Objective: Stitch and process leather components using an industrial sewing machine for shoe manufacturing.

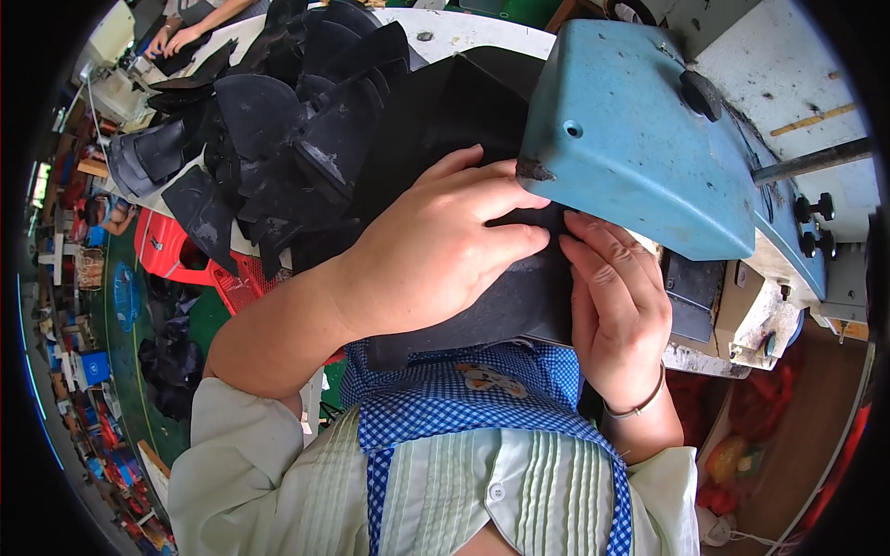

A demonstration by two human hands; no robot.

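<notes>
A black leather-like piece (505, 301) lies in front of me, partly under the blue housing of a machine (640, 139). My left hand (454, 236) rests palm down on it, fingers spread and the thumb pointing toward the machine's lower edge. On the right side of the same piece, my right hand (619, 310) has its fingers bent and pressed together, fingertips at the black material beside the left thumb. The spot under the housing where the machine meets the material is hidden. Behind my left hand, a larger black panel (436, 107) stretches toward the far edge.
A heap of curved black pieces (269, 139) covers the table to the left. A red plastic chair (171, 250) stands beside it. Another person's hands (176, 39) work at the far left. Dark scraps (171, 371) lie on the green floor. Red bundles (760, 408) sit below right.
</notes>
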